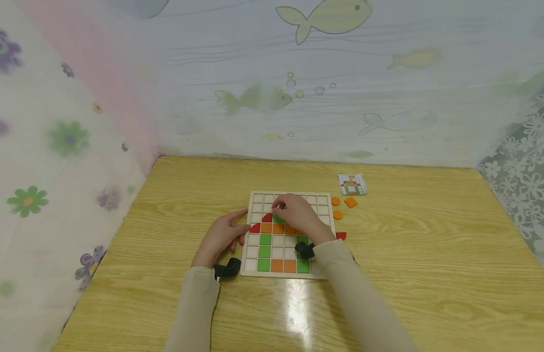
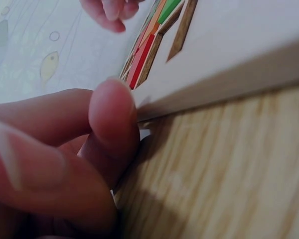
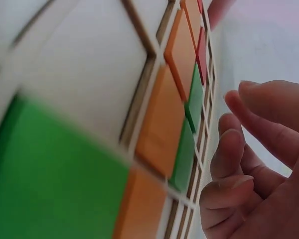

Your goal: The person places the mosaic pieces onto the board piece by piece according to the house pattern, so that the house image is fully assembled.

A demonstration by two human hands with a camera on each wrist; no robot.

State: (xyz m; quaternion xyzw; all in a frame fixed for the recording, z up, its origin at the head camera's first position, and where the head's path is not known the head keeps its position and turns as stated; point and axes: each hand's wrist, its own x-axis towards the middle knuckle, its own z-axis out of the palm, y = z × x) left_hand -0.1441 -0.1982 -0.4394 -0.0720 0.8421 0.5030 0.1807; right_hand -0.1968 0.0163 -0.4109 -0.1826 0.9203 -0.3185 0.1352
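A wooden grid board (image 1: pixel 247 269) lies on the table, partly filled with coloured pieces. Along its left side, my left hand (image 1: pixel 220 233) touches the edge, fingers loosely bent; the left wrist view shows its fingertips (image 2: pixel 112 102) against the board's side. Above the upper rows my right hand (image 1: pixel 298 212) hovers, and the right wrist view shows nothing between its loosely bent fingers (image 3: pixel 229 149). Under its fingertips sits a green square (image 1: pixel 278 218), beside a red quarter-round piece (image 1: pixel 267 217). Another red piece (image 1: pixel 255 228) starts the orange row (image 1: pixel 278 229) below. My right forearm hides part of the board's right side.
Right of the board lie two orange discs (image 1: pixel 335 201), an orange square (image 1: pixel 351 202) and a red piece (image 1: pixel 341 236). A pattern card (image 1: pixel 352 184) rests behind them. A fish-printed curtain (image 1: pixel 298 122) borders the table's back, a flowered one (image 1: pixel 69 137) its left.
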